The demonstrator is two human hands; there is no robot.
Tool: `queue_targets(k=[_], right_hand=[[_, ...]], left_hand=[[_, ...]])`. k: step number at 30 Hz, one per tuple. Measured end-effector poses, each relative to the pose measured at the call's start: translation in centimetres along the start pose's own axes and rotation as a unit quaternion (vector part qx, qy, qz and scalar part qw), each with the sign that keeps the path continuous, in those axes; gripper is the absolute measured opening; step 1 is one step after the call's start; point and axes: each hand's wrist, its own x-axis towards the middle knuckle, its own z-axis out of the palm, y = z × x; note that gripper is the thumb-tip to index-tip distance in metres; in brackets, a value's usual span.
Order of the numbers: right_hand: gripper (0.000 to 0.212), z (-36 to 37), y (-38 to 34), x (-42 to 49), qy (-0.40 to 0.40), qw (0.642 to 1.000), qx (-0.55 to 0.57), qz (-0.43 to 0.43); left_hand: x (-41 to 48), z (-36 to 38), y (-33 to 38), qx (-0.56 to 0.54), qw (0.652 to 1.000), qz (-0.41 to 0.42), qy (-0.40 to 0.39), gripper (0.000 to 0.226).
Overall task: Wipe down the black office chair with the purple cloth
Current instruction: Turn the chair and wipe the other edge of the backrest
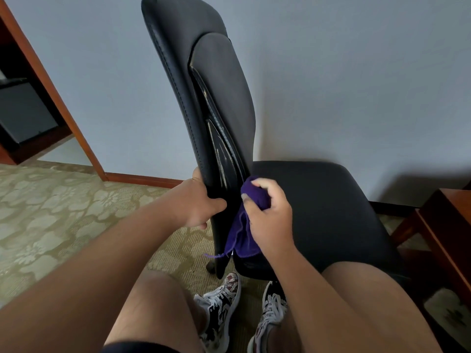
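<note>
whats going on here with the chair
A person is wiping the black office chair. Their left hand grips the lower side edge of the backrest, apparently steadying it. The right hand holds the bunched purple cloth at the spot where backrest and seat meet, with a loose end hanging below. The chair stands on patterned carpet near a wall.

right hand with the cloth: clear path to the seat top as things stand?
Probably yes. The right hand grips the purple cloth just beside the rear edge of the seat, with nothing visible between them. The left hand holds the backrest edge, away from that path.
</note>
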Motion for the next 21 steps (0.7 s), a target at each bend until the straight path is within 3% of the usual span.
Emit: queue_targets(k=[5, 9, 13, 15, 21], right_hand=[[0.035, 0.3, 1.9, -1.4, 0.049, 0.998, -0.041, -0.02], [0.031, 1.3, -0.5, -0.7, 0.084, 0.99, -0.056, -0.099], [0.039, 2.4, -2.8, 0.5, 0.074, 0.983, -0.073, -0.154], [0.029, 1.9, -1.8, 0.6, 0.078, 0.976, -0.104, -0.175], [0.015, 0.9, 2.5, -1.6, 0.057, 0.978, -0.157, -0.127]], left_hand=[[-0.2, -0.2, 0.1, 0.012, 1.0, 0.004, 0.0, 0.057], [-0.5, 0.1, 0.5, 0.029, 1.0, 0.004, 0.01, 0.053], [-0.8, 0.3, 0.9, 0.023, 0.999, 0.014, 0.019, 0.054], [-0.9, 0.4, 0.9, 0.029, 0.999, 0.013, 0.019, 0.06], [-1.3, 0.3, 1.1, 0.037, 0.999, -0.005, 0.017, 0.061]])
